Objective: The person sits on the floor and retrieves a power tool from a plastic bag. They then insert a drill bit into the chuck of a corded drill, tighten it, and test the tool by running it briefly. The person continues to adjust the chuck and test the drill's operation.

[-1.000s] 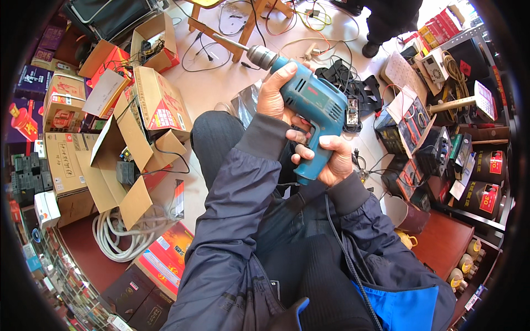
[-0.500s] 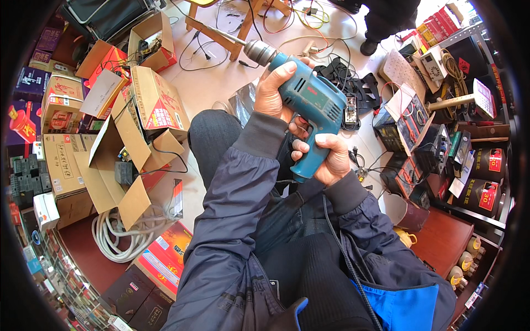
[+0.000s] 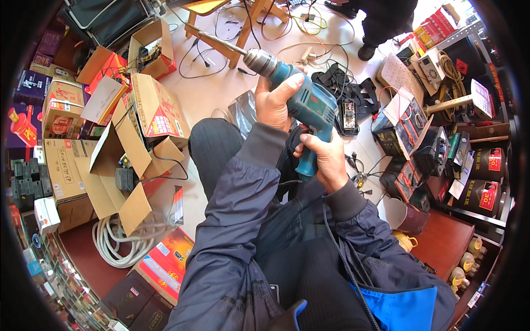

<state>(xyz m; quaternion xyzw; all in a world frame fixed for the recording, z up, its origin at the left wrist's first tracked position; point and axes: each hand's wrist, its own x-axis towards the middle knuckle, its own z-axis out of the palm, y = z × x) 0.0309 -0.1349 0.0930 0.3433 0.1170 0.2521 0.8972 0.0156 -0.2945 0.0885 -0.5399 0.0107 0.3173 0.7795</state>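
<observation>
A teal power drill (image 3: 310, 102) with a long bit (image 3: 221, 43) in its metal chuck (image 3: 261, 62) is held in front of me, pointing to the far left. My left hand (image 3: 274, 102) is closed round the drill's front body just behind the chuck, thumb across the top. Around the handle, my right hand (image 3: 327, 158) is closed, with its thumb along the grip's back. The fingers of both hands are partly hidden behind the tool. Below it are my knees in dark trousers.
Opened cardboard boxes (image 3: 160, 107) crowd the left, with a coiled pale hose (image 3: 118, 243) nearer me. A wooden stool (image 3: 243, 30) and loose cables lie ahead. A black strap bundle (image 3: 337, 83) is on the floor. Another person's leg (image 3: 381, 27) stands far right, by a cluttered shelf (image 3: 475, 215).
The drill has shifted slightly left and turned, so its handle stands more upright. My right hand has come round with the handle; both hands keep hold.
</observation>
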